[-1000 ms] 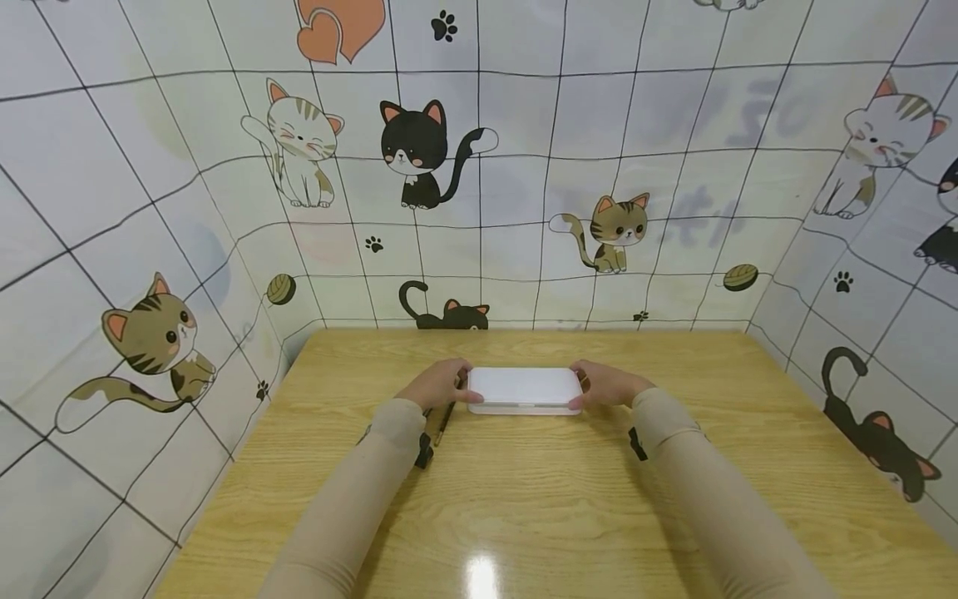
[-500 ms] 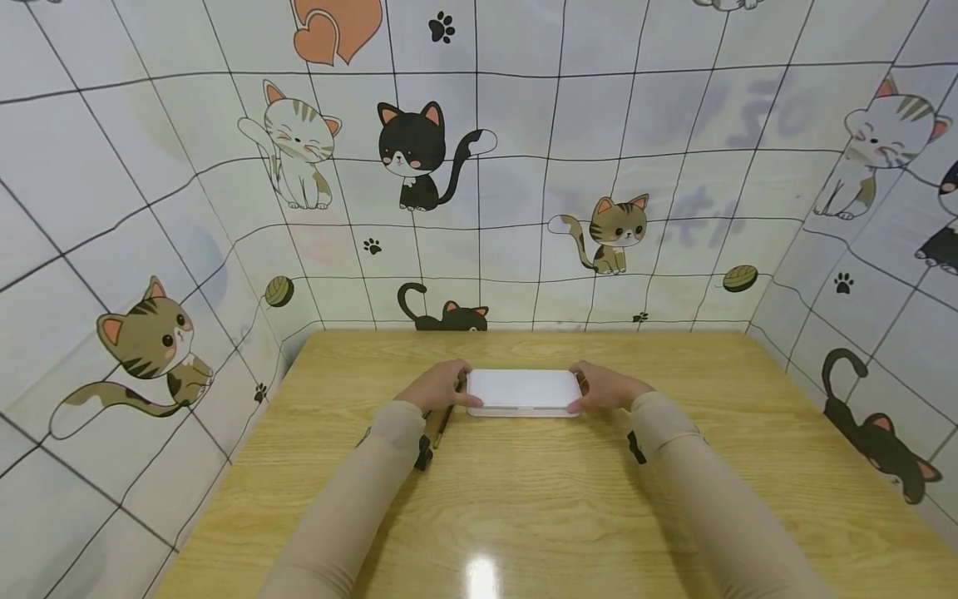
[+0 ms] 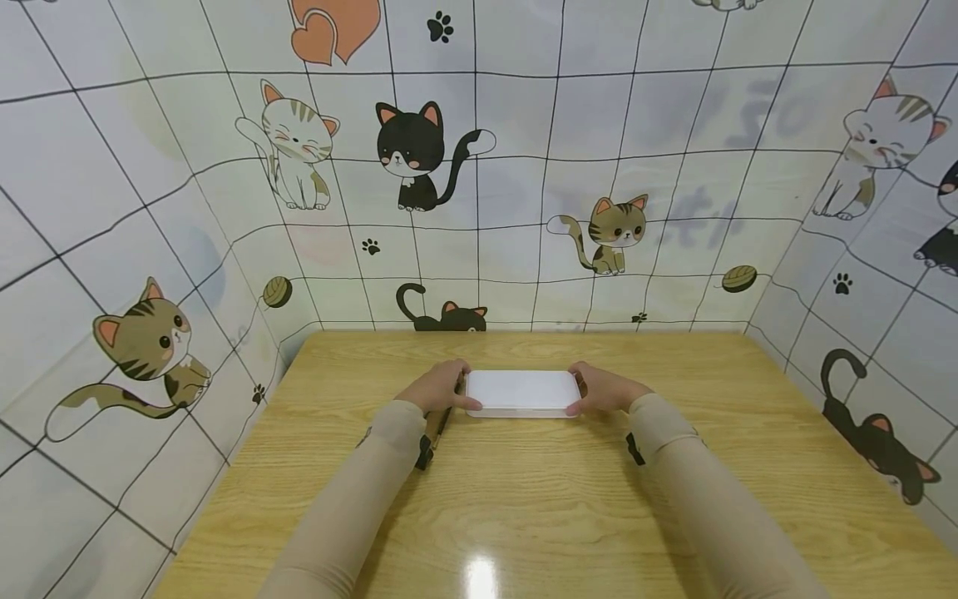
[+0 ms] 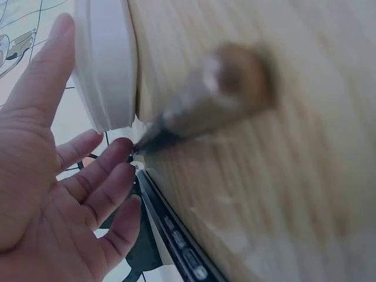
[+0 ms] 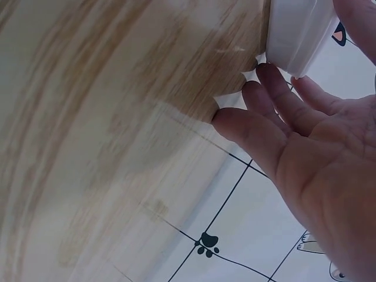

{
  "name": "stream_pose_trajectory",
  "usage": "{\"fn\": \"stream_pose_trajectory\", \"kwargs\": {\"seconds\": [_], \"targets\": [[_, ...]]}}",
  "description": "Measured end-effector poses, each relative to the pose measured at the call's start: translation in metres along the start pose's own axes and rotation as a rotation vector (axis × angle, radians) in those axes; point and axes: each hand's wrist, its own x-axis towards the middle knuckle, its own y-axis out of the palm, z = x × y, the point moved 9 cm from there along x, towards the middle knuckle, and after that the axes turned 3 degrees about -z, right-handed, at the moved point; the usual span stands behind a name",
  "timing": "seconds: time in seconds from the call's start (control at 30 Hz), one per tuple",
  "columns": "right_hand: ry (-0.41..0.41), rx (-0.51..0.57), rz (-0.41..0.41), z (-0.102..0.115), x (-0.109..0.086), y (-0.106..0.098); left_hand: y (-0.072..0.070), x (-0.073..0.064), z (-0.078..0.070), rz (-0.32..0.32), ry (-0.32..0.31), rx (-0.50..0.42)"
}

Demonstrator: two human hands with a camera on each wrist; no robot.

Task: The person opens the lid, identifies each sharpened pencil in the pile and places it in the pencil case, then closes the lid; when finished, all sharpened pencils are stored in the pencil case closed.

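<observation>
A white, flat, lidded box (image 3: 522,389) with rounded corners lies lengthwise near the back of the table. My left hand (image 3: 437,388) grips its left end, thumb at the front corner and fingers toward the back. At the right end my right hand (image 3: 609,388) holds it the same way. The left wrist view shows the thumb along the box's side (image 4: 107,59). Beside the left fingers lie a dark pen-like stick (image 4: 179,244) with pale lettering and a blurred stick with a brown end (image 4: 220,88). In the right wrist view, curled fingertips are close to the box and tabletop.
The wooden table (image 3: 516,499) meets a cloth wall (image 3: 516,183) printed with cats at the back and on both sides. Dark sticks (image 3: 443,424) lie partly hidden by the left hand. Black wrist pieces (image 3: 423,453) hang below both cuffs.
The dark seam along the box's front right, visible a second ago, has become fainter, and the lid looks flush. Both hands keep their places at the ends; the view has shifted slightly.
</observation>
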Motion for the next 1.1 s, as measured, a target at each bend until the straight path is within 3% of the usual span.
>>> {"fn": "stream_pose_trajectory", "kwargs": {"seconds": [0.37,0.67,1.1], "targets": [[-0.016,-0.046,0.033,0.0014,0.0031,0.0020,0.0021,0.0022,0.0002,0.031,-0.025,0.008],[-0.004,-0.028,0.033,0.0029,0.0026,0.0024,0.0031,0.0001,-0.0039,0.065,-0.013,0.108],[-0.009,-0.033,0.017,0.0036,0.0036,0.0034,0.0021,-0.0018,-0.0047,0.053,-0.017,0.091]]}}
